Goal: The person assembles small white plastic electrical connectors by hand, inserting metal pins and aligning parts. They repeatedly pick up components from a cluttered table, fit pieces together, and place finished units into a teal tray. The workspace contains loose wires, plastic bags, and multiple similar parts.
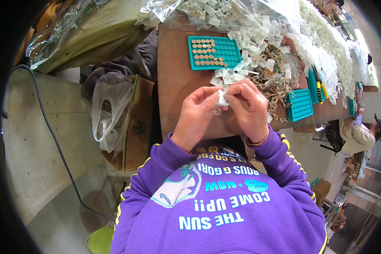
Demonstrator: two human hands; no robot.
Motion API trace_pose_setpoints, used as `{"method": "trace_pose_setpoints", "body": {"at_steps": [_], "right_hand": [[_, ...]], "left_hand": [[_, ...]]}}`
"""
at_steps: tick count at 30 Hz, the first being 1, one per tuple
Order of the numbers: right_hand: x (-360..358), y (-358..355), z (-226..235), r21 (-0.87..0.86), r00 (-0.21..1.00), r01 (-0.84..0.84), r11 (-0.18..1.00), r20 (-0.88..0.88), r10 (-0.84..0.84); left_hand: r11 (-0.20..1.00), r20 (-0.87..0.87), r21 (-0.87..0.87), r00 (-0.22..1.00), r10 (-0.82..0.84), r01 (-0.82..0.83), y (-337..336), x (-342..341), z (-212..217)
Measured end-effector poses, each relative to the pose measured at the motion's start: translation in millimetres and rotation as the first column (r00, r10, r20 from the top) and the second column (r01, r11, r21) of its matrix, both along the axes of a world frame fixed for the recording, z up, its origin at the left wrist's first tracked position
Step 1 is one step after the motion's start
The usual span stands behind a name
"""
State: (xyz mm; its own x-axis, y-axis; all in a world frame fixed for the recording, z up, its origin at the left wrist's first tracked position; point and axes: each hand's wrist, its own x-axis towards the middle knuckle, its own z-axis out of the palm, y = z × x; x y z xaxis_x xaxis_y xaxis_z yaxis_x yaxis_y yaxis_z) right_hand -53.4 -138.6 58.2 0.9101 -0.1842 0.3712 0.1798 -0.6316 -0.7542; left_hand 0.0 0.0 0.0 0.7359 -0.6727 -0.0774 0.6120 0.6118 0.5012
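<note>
Your purple sweatshirt (241, 211) is nearest, and its bottom is cut off by the lower edge. A green seat (100, 240) peeks in at the near left, mostly cut off.

Your left hand (194, 116) pinches a small white plastic piece (221, 99) between thumb and finger, over the near side of the brown table (173, 63). Your fingers hide part of it, so its full shape is hard to see. Something see-through hangs just below it, too small to make out. The thumb and finger of your right hand (250, 106) come together at the right side of the piece. I cannot tell if they grip it or only touch it.

On the left, beside the table, a plastic bag (114, 86) hangs over a cardboard box (135, 112). What is inside is hard to make out.

Past your hands, a heap of small white plastic cases (255, 51) partly covers a brown tangle (275, 84), too messy to sort by eye. To its left, a teal tray (230, 44) holds rows of round tan discs (205, 62). To its right are another teal tray (300, 106) and a tool with yellow-and-black handles (319, 91).

At the far right, another person (355, 135) is small and blurry.
</note>
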Motion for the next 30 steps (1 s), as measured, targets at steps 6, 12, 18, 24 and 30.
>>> {"method": "trace_pose_setpoints", "body": {"at_steps": [6, 12, 18, 24, 30], "right_hand": [[-2.0, -1.3, -4.0, 0.052, 1.0, 0.019, 0.998, 0.011, -0.02], [-3.3, -6.1, -0.2, 0.106, 1.0, 0.001, 0.994, -0.03, 0.002], [-1.0, -4.5, 5.9, -0.107, 0.999, -0.039, 0.993, 0.029, 0.043], [-2.3, -2.9, 7.3, -0.158, 0.995, -0.073, 0.985, 0.051, 0.082], [-4.7, -3.9, 8.6, -0.193, 0.997, -0.065, 0.979, 0.029, 0.072]], "left_hand": [[0.999, 0.019, 0.034, 1.0, 0.011, -0.012, -1.1, -0.1, 1.5], [0.998, 0.002, 0.053, 1.0, 0.02, -0.02, -1.1, -1.3, 2.9], [0.998, -0.01, 0.066, 1.0, -0.002, 0.002, 0.6, -1.2, 2.1], [0.999, -0.026, 0.047, 1.0, 0.007, -0.006, -0.7, -4.1, 0.1], [0.996, -0.005, 0.082, 1.0, 0.027, -0.026, -0.2, -6.0, 1.5]]}}
